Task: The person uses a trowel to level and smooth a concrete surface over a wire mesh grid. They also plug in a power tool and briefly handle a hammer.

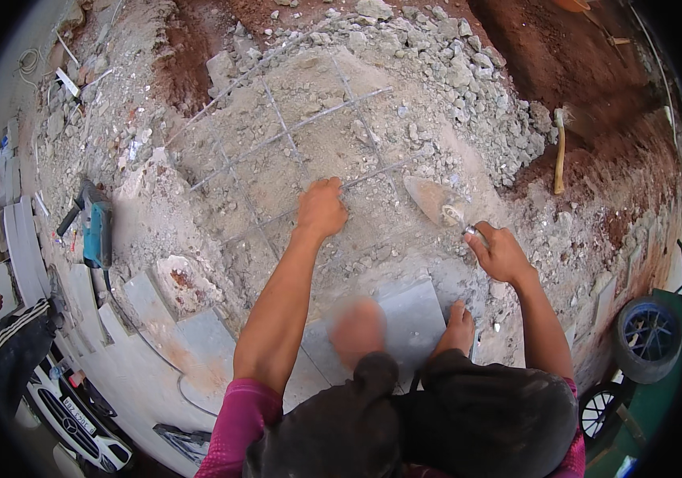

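Observation:
My left hand (322, 209) is closed around a bar of a steel rebar mesh (286, 131). The mesh lies on sandy grey rubble in front of me, its bars crossing in a rough grid. In my right hand (503, 253), fingers wrap the handle of a pointed trowel (430, 196). Its blade is smeared with dusty material and lies over the rubble just right of the mesh. My bare feet rest on or beside grey paving tiles (408, 315) below the hands; a blurred round patch covers one foot.
A teal corded power tool (97, 233) lies at left, near loose tiles. Broken concrete (456, 72) is heaped beyond the mesh, beside a red-earth trench (580, 72). A wooden-handled hammer (559, 155) stands at its edge. Wheels (650, 338), a white car (70, 422) and another person (18, 338) are lower down.

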Tool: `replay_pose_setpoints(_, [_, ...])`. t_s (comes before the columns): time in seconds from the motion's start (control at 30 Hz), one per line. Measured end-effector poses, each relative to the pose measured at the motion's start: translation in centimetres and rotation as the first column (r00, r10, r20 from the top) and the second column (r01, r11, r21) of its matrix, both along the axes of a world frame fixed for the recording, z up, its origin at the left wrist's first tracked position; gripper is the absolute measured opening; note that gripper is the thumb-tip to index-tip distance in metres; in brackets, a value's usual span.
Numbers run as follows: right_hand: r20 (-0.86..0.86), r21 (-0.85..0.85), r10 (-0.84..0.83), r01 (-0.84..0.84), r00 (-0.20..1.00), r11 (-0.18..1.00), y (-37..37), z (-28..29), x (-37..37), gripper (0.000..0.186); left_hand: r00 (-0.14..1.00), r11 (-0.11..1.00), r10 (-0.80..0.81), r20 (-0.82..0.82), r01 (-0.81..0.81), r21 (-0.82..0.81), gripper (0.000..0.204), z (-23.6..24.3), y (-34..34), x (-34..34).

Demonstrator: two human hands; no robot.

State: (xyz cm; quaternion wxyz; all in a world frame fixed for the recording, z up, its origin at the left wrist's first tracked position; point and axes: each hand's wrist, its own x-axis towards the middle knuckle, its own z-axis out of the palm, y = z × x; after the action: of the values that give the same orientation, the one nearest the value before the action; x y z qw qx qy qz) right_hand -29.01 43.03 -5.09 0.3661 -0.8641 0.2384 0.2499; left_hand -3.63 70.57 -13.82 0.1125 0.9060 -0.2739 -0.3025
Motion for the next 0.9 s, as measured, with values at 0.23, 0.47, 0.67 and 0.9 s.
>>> replay_pose_setpoints(0.23, [-0.342,0.537,0.038,0.162,0.939,0.828,3.2,-1.1,2.6,0.053,0.999,1.000,0.008,-0.052,-0.009,-0.009,0.029,0.5,-0.4,0.3])
replay_pose_setpoints(0.47, [0.052,0.269,-0.243,0.221,0.969,0.937,9.9,-6.4,5.9,0.057,0.997,0.999,-0.035,-0.073,0.035,0.000,0.039,0.6,-0.3,0.5])
replay_pose_setpoints(0.67, [0.079,0.235,-0.127,0.106,0.989,0.966,10.1,-4.5,6.1,0.054,0.999,0.999,0.019,-0.028,-0.020,-0.030,0.046,0.7,0.1,-0.1])
replay_pose_setpoints(0.9, [0.112,0.270,-0.147,0.112,0.983,0.956,10.6,-6.3,10.0,0.051,0.996,0.999,0.028,-0.089,-0.025,0.036,0.049,1.3,-0.3,0.0])
